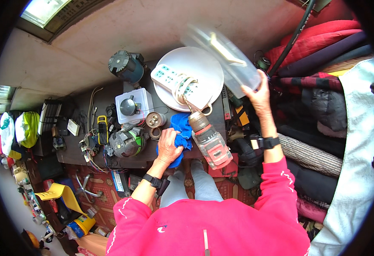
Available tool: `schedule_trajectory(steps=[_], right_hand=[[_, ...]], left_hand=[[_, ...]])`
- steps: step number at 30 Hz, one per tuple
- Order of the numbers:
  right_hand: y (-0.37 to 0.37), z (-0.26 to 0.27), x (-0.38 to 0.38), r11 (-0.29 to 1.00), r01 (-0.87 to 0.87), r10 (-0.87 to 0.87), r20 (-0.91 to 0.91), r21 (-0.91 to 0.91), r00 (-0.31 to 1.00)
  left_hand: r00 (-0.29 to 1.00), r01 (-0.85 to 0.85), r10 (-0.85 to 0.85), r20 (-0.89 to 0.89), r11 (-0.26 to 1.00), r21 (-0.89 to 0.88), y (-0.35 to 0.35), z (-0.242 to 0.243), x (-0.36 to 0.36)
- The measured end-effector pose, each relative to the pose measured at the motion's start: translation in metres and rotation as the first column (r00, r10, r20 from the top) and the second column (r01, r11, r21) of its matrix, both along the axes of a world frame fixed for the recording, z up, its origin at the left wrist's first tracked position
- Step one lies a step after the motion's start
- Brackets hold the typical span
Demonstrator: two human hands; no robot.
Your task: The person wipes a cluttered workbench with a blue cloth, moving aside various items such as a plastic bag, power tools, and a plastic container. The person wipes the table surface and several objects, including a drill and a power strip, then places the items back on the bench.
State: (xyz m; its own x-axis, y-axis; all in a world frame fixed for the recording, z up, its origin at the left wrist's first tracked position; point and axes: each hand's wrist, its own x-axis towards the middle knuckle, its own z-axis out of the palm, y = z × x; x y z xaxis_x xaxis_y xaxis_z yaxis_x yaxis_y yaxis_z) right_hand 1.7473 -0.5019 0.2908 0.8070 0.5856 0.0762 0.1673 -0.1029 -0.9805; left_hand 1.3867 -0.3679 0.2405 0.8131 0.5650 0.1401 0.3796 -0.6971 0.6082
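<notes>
My left hand is closed on a crumpled blue cloth at the front edge of the dark table. Out to the right, my right hand grips the near end of a clear plastic box, tilted and blurred, with a pale strip showing in it. Between the hands lies a red and grey cordless drill, a bit in its chuck. The bit points at a white power strip with a coiled cable, which rests on a round white lid or plate.
Left of the cloth stand a brown cylinder, a green and grey laser level, a clear box holding a round metal part, and a yellow-framed meter. A blue-grey device stands behind. Folded clothes are piled at right.
</notes>
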Motion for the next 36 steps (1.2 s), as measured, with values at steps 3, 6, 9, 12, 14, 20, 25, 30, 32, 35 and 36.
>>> schedule_trajectory(steps=[3, 6, 9, 12, 14, 20, 25, 30, 32, 35, 36], right_hand=[[0.042, -0.016, -0.026, 0.995, 0.027, -0.010, 0.181, -0.093, 0.983], [0.064, -0.024, -0.043, 0.984, 0.043, 0.023, 0.368, -0.171, 0.930], [0.061, -0.029, -0.046, 0.980, -0.036, 0.098, 0.314, -0.198, 0.944], [0.035, -0.039, -0.045, 0.967, -0.153, 0.193, 0.192, -0.205, 0.962], [0.018, -0.050, -0.049, 0.984, -0.108, 0.100, -0.061, -0.145, 0.993], [0.038, -0.070, -0.055, 0.965, -0.196, 0.052, -0.610, -0.173, 0.791], [0.061, -0.068, -0.054, 0.944, -0.134, -0.094, -0.635, -0.302, 0.766], [0.058, -0.074, -0.051, 0.980, -0.063, -0.099, -0.735, -0.190, 0.671], [0.057, -0.078, -0.048, 0.992, -0.040, -0.071, -0.788, -0.121, 0.612], [0.057, -0.086, -0.045, 0.994, -0.089, 0.004, -0.816, -0.058, 0.578], [0.058, -0.088, -0.044, 0.993, -0.117, 0.038, -0.821, -0.035, 0.570]], left_hand=[[1.000, 0.003, -0.003, -0.020, 1.000, 0.002, 0.000, 0.001, 0.000], [1.000, -0.003, 0.003, -0.029, 1.000, -0.001, 0.000, 0.002, 0.000], [1.000, -0.005, 0.005, -0.025, 1.000, -0.005, -0.001, 0.003, 0.000], [1.000, -0.012, 0.012, -0.009, 1.000, -0.003, -0.001, 0.003, 0.000], [1.000, -0.013, 0.013, -0.009, 1.000, -0.008, -0.001, 0.003, 0.000], [1.000, -0.010, 0.010, 0.000, 1.000, 0.013, 0.000, 0.003, -0.001], [1.000, -0.021, 0.021, 0.012, 1.000, 0.003, -0.001, 0.002, -0.002], [0.998, -0.024, 0.025, 0.049, 0.999, -0.021, -0.001, 0.003, -0.003], [0.999, -0.019, 0.020, 0.039, 1.000, -0.024, -0.001, 0.004, -0.004], [0.999, -0.010, 0.011, 0.040, 0.999, -0.031, 0.000, 0.005, -0.005], [0.999, -0.009, 0.010, 0.043, 0.999, -0.032, 0.000, 0.004, -0.005]])
